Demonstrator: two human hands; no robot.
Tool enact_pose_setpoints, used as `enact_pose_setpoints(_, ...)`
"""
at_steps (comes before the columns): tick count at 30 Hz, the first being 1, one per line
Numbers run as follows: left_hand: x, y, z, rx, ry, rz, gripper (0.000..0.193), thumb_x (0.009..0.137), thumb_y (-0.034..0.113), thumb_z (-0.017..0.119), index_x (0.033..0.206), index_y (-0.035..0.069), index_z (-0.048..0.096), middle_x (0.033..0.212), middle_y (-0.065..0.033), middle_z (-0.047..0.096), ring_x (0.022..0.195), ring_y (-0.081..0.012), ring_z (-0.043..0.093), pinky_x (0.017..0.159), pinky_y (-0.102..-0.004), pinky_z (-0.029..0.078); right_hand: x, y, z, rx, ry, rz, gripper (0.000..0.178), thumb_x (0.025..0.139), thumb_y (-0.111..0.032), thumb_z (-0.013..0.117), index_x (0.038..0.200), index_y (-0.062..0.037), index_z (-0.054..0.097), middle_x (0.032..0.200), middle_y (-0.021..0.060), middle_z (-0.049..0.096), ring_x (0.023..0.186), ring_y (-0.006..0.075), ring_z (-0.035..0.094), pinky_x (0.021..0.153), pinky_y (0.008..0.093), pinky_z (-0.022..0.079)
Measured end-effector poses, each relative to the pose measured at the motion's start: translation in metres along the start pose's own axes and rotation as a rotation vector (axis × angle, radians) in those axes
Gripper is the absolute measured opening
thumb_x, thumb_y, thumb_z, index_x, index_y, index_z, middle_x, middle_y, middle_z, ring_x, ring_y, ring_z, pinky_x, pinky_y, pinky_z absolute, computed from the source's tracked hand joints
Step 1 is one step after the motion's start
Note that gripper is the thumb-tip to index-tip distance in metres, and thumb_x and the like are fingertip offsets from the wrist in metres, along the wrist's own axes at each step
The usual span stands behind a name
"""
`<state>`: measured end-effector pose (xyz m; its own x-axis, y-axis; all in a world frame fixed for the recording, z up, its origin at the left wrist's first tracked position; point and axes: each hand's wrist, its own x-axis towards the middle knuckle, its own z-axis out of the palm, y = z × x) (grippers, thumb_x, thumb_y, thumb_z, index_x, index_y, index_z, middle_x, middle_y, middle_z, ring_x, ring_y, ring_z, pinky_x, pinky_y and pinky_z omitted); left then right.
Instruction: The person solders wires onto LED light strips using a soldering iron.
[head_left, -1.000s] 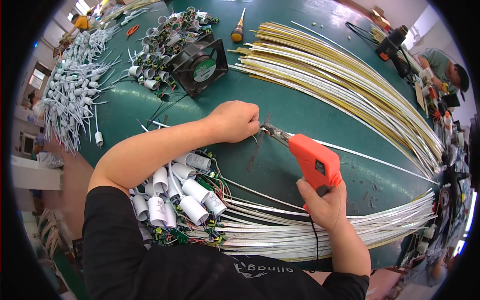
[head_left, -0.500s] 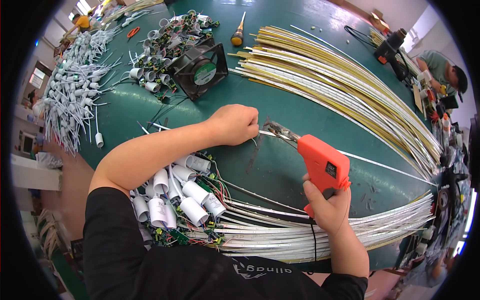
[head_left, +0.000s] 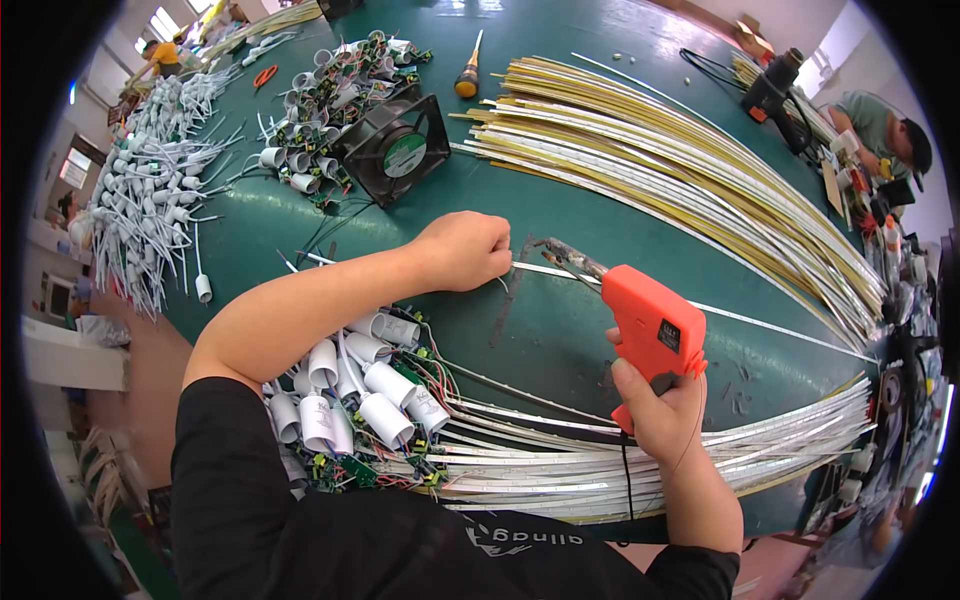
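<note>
A green tabletop (head_left: pixel 590 220), with an orange-red pistol-shaped plastic tool (head_left: pixel 655 318) pointing its dark metal tip (head_left: pixel 572 255) toward a bare left hand (head_left: pixel 462 250).
The bare right hand (head_left: pixel 652 412) grips the tool's handle; the left hand's fingers close on one end of a thin white strip (head_left: pixel 740 317). Beyond stands a square black fan (head_left: pixel 400 150) beside a bundle of long white and yellow strips (head_left: pixel 660 150).

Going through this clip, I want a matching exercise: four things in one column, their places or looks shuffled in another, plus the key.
Things:
1. Orange pistol-shaped tool
2. Thin white strip
3. Fan
4. Screwdriver

Places or looks:
A. Dark square frame, green centre
B. One end at the left hand
C. Yellow-and-black handle
D. Gripped in the right hand

Pairs: 1-D, 2-B, 3-A, 4-C
</note>
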<state>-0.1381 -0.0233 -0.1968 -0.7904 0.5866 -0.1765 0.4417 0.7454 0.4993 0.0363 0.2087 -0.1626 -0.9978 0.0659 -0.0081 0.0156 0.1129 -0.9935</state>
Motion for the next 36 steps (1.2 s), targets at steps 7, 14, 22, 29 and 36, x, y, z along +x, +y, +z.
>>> enact_pose_setpoints(7, 0.0, 0.001, -0.002, -0.012, -0.026, -0.017, 0.018, 0.079, 0.019, 0.055, 0.08, 0.003, 0.062, 0.079, -0.016, 0.065, 0.08, -0.0352, 0.062, 0.072, -0.0437, 0.049, -0.001, 0.0, -0.002, -0.013, 0.006, -0.018, 0.046, 0.083, -0.011, 0.069, 0.123, 0.0018, 0.05, 0.108, 0.0109, 0.065, 0.095, 0.0131, 0.059, 0.085, 0.0282, 0.046)
enact_pose_setpoints(14, 0.0, -0.002, -0.001, -0.012, -0.003, 0.009, 0.017, 0.08, 0.019, 0.058, 0.08, 0.003, 0.062, 0.075, -0.0151, 0.064, 0.073, -0.0338, 0.061, 0.066, -0.0404, 0.048, -0.001, 0.0, -0.002, -0.01, -0.005, -0.009, 0.045, 0.082, -0.011, 0.069, 0.122, 0.0018, 0.05, 0.108, 0.0103, 0.065, 0.094, 0.0126, 0.059, 0.084, 0.0277, 0.046)
enact_pose_setpoints(22, -0.005, 0.001, -0.022, -0.145, -0.255, 0.066, 0.018, 0.083, 0.021, 0.064, 0.091, 0.005, 0.061, 0.088, -0.0095, 0.058, 0.083, -0.0247, 0.058, 0.074, -0.0339, 0.046, -0.001, 0.001, -0.003, -0.019, 0.002, -0.031, 0.044, 0.081, -0.011, 0.069, 0.12, 0.0019, 0.052, 0.107, 0.0109, 0.065, 0.096, 0.0147, 0.059, 0.087, 0.0292, 0.045)
enact_pose_setpoints(29, -0.009, -0.005, -0.017, -0.116, -0.258, 0.197, 0.014, 0.082, 0.018, 0.068, 0.086, 0.006, 0.063, 0.089, -0.0073, 0.053, 0.084, -0.0225, 0.055, 0.075, -0.0325, 0.045, 0.0, -0.002, -0.003, -0.048, -0.006, -0.021, 0.043, 0.081, -0.01, 0.069, 0.119, 0.0022, 0.052, 0.107, 0.0107, 0.065, 0.096, 0.0146, 0.059, 0.087, 0.0291, 0.046)
enact_pose_setpoints(36, -0.006, -0.009, -0.008, -0.179, -0.11, 0.199, 0.013, 0.083, 0.014, 0.065, 0.085, 0.002, 0.062, 0.088, -0.0102, 0.054, 0.083, -0.0247, 0.055, 0.075, -0.0333, 0.046, 0.0, 0.002, -0.002, -0.018, -0.004, -0.015, 0.042, 0.081, -0.008, 0.068, 0.119, 0.0022, 0.052, 0.107, 0.0102, 0.065, 0.096, 0.0144, 0.059, 0.087, 0.029, 0.045)
